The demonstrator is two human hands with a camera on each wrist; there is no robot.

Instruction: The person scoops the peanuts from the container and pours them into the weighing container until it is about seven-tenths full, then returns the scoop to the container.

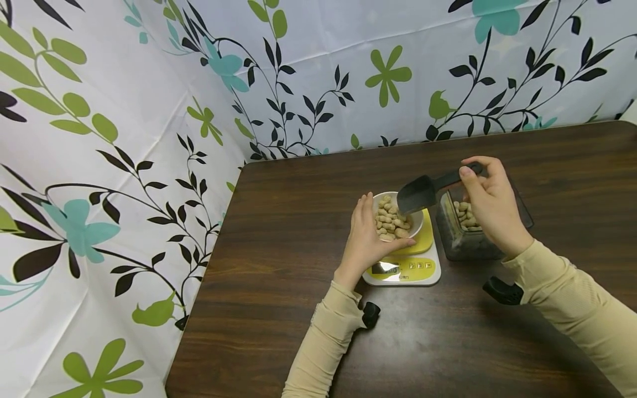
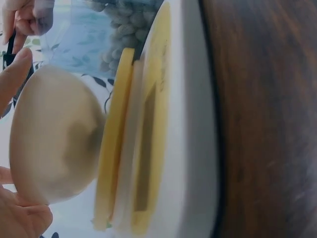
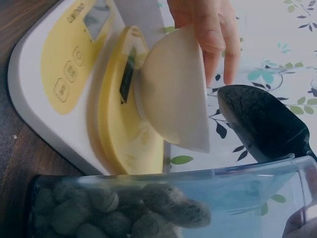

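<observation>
My left hand [image 1: 365,237] holds a white bowl [image 2: 54,139] of peanuts, thumb on the near side of the rim and fingers on the far side. Under the bowl is the yellow plate of a white kitchen scale [image 1: 433,271]. Peanuts [image 1: 390,218] in their shells fill much of the bowl. In my right hand [image 1: 492,199] is the handle of a black scoop [image 1: 417,194], its blade tilted down over the bowl's right rim. Below the right hand stands a clear plastic container [image 3: 237,193] with more peanuts [image 3: 168,203] in it.
The brown wooden table [image 1: 278,237] extends around the scale, with its left edge in view. A white curtain [image 1: 328,66] with a leaf and flower print hangs behind it and on the left. The container stands close to the scale's right side.
</observation>
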